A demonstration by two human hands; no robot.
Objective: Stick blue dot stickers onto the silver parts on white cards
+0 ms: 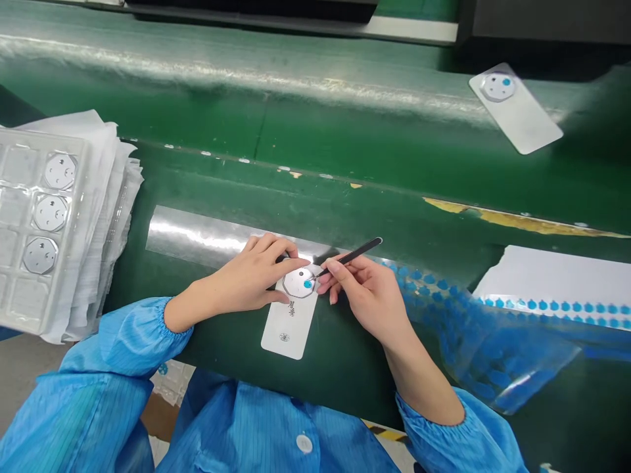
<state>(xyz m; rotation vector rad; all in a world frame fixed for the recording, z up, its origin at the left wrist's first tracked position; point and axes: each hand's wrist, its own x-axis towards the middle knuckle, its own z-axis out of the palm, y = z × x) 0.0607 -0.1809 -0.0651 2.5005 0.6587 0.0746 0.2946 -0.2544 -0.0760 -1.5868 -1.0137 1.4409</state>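
Head cam, looking down at a green desk point(345, 217): a person in blue sleeves works on a white rectangular plate point(288, 322) lying near the front edge, centre of scene. Left hand point(251, 279) rests on the plate's far end, fingers curled round an octagonal metal disc point(298, 282) w/ thumb pressed along its near side. Right hand point(365, 295) pinches black tweezers point(350, 255), tip touching a small blue dot sticker point(308, 284) on the disc. Tweezers' other end points far-right.

At far left, a clear plastic tray point(20, 263) sits on a stack of white sheets, w/ three more octagonal discs in its pockets. Right of the hands, a crumpled clear film point(473, 355) carries rows of blue dots; beyond it a white sheet point(562, 272) w/ another row of dots along its near edge. Far right, a second white plate point(522, 118) w/ disc & blue dot lies on the green conveyor belt
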